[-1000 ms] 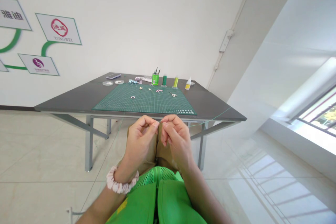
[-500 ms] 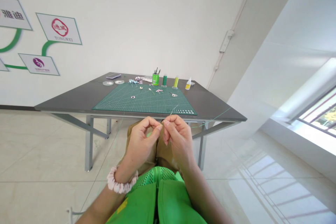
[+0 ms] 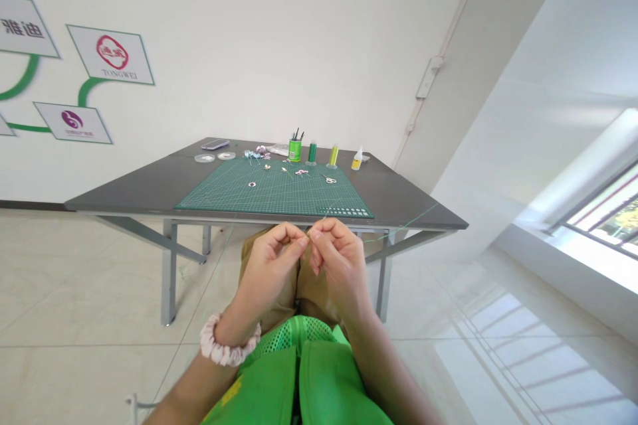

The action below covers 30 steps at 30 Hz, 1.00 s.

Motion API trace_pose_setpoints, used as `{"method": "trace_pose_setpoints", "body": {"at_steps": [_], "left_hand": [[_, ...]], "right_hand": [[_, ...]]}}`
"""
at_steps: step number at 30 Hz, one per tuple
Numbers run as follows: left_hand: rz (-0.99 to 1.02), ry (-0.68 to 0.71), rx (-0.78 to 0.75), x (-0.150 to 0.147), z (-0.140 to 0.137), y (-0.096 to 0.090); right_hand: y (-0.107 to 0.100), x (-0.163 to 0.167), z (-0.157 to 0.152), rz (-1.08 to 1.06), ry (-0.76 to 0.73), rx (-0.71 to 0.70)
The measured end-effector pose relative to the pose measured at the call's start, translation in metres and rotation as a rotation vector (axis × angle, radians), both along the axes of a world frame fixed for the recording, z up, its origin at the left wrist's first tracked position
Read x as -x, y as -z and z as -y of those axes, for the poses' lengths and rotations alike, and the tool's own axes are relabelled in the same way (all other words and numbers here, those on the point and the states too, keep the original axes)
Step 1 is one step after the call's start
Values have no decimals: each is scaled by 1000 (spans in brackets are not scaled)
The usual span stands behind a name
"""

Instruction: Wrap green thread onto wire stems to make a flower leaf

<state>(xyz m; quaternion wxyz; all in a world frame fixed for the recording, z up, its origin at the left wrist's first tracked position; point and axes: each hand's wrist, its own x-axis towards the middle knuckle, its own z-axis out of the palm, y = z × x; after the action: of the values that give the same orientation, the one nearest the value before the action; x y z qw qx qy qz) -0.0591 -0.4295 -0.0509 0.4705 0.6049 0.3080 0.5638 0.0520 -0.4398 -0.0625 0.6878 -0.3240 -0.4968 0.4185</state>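
My left hand [image 3: 272,262] and my right hand [image 3: 343,265] meet fingertip to fingertip over my lap, just in front of the table edge. Each is closed in a pinch of thumb and forefinger. A thin pale wire-like strand [image 3: 327,211] sticks up from the fingers of my right hand toward the mat. What the left fingertips pinch is too small to make out. To the right, a fine green thread [image 3: 409,222] runs across the table corner and down toward my right hand; its near end is hidden.
A green cutting mat [image 3: 224,196] covers the dark table [image 3: 149,179]. On it lie small scissors [image 3: 329,180], a ring-shaped piece [image 3: 252,184] and small flower pieces [image 3: 302,172]. Behind stand a green can of tools [image 3: 295,151], thread spools [image 3: 312,154] and a glue bottle [image 3: 357,159].
Both hands stay pinched together in nearly the same place. My left wrist has shifted very slightly left, and the view has moved a little.
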Motion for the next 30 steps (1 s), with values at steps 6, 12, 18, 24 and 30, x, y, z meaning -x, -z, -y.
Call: {"method": "trace_pose_setpoints", "body": {"at_steps": [6,12,18,24,30], "left_hand": [[90,90,63,-1,-1,3],[122,157,109,0,-2,5],[133,159,120,0,-2,5],[178,122,82,-5,0,2],[201,157,55,-6,0,4]], "right_hand": [[0,0,1,23,-6,-14],[0,0,0,24,-14,-26],[1,0,0,-30,-37,-16],[2,2,0,-98,-71,-2],[1,4,1,-75,-87,-9]]}}
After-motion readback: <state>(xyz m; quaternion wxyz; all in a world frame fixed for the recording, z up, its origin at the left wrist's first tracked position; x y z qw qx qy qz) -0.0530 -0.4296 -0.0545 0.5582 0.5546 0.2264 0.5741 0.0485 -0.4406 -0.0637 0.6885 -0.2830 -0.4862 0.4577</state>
